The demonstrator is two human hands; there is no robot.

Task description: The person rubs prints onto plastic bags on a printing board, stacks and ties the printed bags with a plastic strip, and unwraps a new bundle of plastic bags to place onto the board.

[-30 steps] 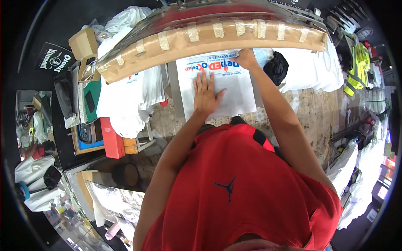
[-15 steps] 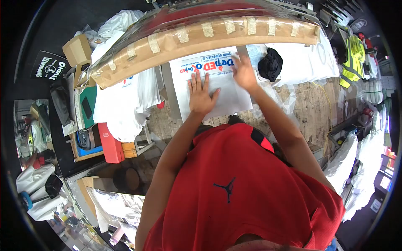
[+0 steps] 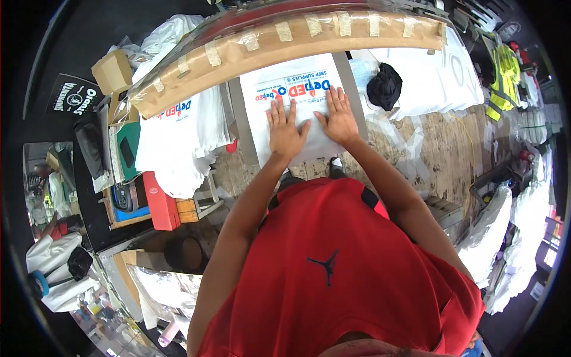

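A white printed sheet (image 3: 303, 130), seemingly cloth, lies flat on a grey board (image 3: 355, 101), with red and blue lettering across its far part. My left hand (image 3: 286, 134) rests palm down on its left half, fingers spread with the tips at the lettering. On the right half lies my right hand (image 3: 339, 121), also flat, fingers stretched out and thumb apart. Neither hand grips anything. Just beyond the board's far end runs the taped brown edge of a wide frame (image 3: 279, 37), which overhangs the sheet.
To the left, a thick pile of white printed pieces (image 3: 172, 146) hangs beside a red box (image 3: 160, 201). A crumpled black cloth (image 3: 385, 87) sits right of the board, near more white pieces (image 3: 437, 83). Yellow safety vests (image 3: 502, 80) hang at far right.
My right hand has come down from a blurred, raised position onto the sheet and now lies flat. My left hand stays in place. The view has shifted slightly, and the taped frame appears higher.
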